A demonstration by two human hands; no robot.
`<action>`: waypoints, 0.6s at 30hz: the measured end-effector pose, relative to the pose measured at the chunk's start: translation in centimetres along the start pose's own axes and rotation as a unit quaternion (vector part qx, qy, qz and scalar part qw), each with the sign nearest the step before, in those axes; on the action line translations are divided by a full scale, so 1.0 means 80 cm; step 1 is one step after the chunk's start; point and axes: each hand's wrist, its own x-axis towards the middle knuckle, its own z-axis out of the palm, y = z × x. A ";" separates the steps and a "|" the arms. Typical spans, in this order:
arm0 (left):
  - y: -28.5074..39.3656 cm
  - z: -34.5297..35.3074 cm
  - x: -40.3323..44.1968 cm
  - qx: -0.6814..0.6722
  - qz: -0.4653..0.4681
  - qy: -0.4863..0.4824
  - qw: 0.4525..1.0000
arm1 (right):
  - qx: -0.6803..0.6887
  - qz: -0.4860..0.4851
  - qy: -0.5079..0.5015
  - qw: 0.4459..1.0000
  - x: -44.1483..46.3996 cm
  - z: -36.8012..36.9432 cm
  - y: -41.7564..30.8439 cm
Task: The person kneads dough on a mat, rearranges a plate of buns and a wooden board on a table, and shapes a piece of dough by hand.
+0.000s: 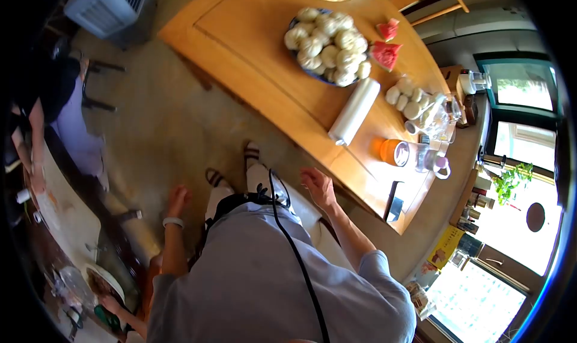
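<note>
My left hand (pixel 178 201) hangs beside my body over the floor, holding nothing, its fingers loosely apart; a pale band circles its wrist. My right hand (pixel 318 187) is near the table's edge with its fingers slightly bent and apart, also holding nothing. On the wooden table (pixel 258 48) beyond it lies a white roll (pixel 354 112), apparently plastic film or bags. Behind the roll, a blue-rimmed plate (pixel 293 25) carries a heap of pleated white buns (pixel 329 45).
Watermelon pieces (pixel 385 55), a clear bag of round pale items (pixel 413 101), an orange cup (pixel 394 152), a clear bottle (pixel 431 161) and a phone (pixel 394 202) are on the table. Other people's hands (pixel 37 179) (pixel 110 304) appear by a left-hand table (pixel 66 217). A cooler unit (pixel 108 9) stands upper left.
</note>
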 end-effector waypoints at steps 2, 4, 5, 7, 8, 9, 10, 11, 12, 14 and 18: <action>0.113 0.086 -0.036 -0.004 0.053 -0.033 0.998 | 0.093 0.049 0.013 0.994 0.028 -0.026 -0.035; 0.203 0.168 -0.054 -0.005 0.108 -0.093 0.990 | 0.248 0.046 0.034 0.967 0.048 -0.051 -0.077; 0.236 0.202 -0.051 -0.004 0.139 -0.137 0.981 | 0.326 0.041 0.044 0.943 0.061 -0.058 -0.089; 0.294 0.277 -0.047 0.033 0.176 -0.207 0.962 | 0.389 0.014 0.045 0.920 0.093 -0.066 -0.092; 0.316 0.311 -0.042 0.043 0.189 -0.245 0.950 | 0.417 0.002 0.042 0.908 0.109 -0.067 -0.087; 0.336 0.344 -0.038 0.062 0.196 -0.277 0.939 | 0.476 -0.029 0.016 0.879 0.131 -0.064 -0.069; 0.351 0.374 -0.027 0.071 0.190 -0.304 0.931 | 0.508 -0.006 0.052 0.860 0.149 -0.062 -0.073; 0.365 0.399 -0.018 0.079 0.168 -0.329 0.926 | 0.539 0.017 0.086 0.837 0.169 -0.059 -0.081; 0.375 0.422 -0.006 0.060 0.139 -0.343 0.927 | 0.570 0.041 0.119 0.812 0.188 -0.060 -0.086; 0.391 0.459 0.019 0.024 0.081 -0.370 0.925 | 0.612 0.045 0.124 0.779 0.216 -0.065 -0.085; 0.404 0.499 0.061 -0.048 0.024 -0.440 0.896 | 0.626 0.020 0.143 0.766 0.234 -0.066 -0.089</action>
